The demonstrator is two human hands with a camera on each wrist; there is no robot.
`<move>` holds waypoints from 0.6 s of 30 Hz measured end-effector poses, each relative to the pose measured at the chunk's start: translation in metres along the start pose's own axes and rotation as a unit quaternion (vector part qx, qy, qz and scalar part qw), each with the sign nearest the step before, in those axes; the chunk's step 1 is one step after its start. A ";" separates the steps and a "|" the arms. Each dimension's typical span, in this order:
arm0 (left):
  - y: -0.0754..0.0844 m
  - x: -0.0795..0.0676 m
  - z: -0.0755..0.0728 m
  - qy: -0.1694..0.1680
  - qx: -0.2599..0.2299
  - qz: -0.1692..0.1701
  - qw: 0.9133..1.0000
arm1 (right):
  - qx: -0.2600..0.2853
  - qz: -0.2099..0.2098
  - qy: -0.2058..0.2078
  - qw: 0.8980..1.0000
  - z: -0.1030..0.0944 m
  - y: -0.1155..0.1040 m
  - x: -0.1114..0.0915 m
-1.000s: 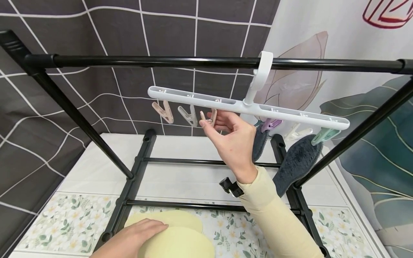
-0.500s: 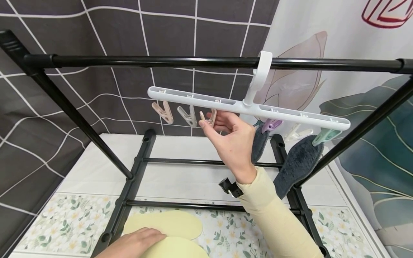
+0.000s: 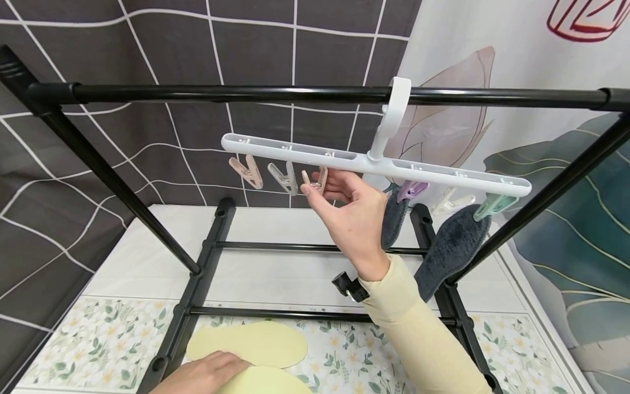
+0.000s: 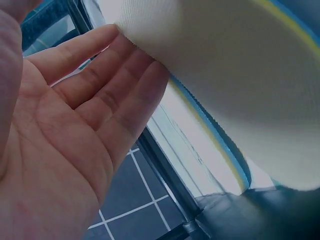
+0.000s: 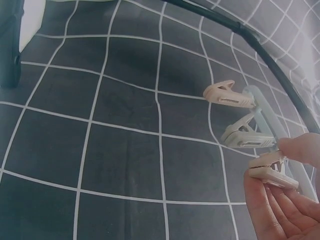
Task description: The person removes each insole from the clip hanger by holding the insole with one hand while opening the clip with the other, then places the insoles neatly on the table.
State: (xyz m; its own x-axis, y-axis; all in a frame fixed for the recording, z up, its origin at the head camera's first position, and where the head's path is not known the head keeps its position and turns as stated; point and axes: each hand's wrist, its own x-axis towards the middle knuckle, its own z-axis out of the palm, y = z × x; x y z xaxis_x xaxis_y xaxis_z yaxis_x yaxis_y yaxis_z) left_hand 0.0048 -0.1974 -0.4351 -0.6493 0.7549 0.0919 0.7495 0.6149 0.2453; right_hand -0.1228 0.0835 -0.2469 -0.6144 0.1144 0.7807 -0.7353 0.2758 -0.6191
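Note:
My right hand pinches a pinkish-beige clothespin between thumb and fingers, under the white clip hanger. A second beige clothespin and a grey one hang to its left. Low in the head view, my left hand is at the edge of the near pale yellow insole. Just beyond lies another yellow insole. The left wrist view shows the left fingers fairly straight, their tips against an insole edge.
The hanger hooks over a black rack bar. On its right half, a green clothespin holds a dark grey insole, and a purple clothespin holds another. A white clothespin sits between them. Black rack legs stand on the table.
My left hand and the near yellow insole have slid a little toward the bottom of the head view, showing more of the far insole. The right hand keeps its hold on the beige clothespin.

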 end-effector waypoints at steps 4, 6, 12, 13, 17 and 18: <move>-0.003 0.000 0.001 0.001 -0.009 0.002 1.000 | -0.002 0.001 0.003 1.000 0.001 0.001 0.001; -0.004 -0.001 0.003 0.006 -0.011 0.003 1.000 | -0.002 0.003 0.004 1.000 0.002 0.001 0.001; -0.007 0.003 0.004 -0.009 -0.026 0.013 1.000 | -0.001 0.004 0.007 1.000 0.002 0.002 0.001; -0.008 0.004 0.004 -0.013 -0.032 0.014 0.999 | -0.001 0.003 0.008 1.000 0.002 0.002 0.001; -0.008 0.006 0.001 -0.018 -0.040 0.012 0.999 | 0.002 0.000 0.006 1.000 0.001 0.002 0.001; -0.008 0.007 0.000 -0.018 -0.039 0.011 0.999 | 0.003 -0.001 0.005 1.000 0.001 0.002 0.001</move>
State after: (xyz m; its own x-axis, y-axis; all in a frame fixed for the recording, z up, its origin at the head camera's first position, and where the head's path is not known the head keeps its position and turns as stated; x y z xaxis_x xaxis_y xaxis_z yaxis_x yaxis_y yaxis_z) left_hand -0.0062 -0.1968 -0.4368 -0.6275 0.7760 0.0635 0.7499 0.5804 0.3173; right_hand -0.1251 0.0830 -0.2475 -0.6104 0.1243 0.7823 -0.7378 0.2701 -0.6186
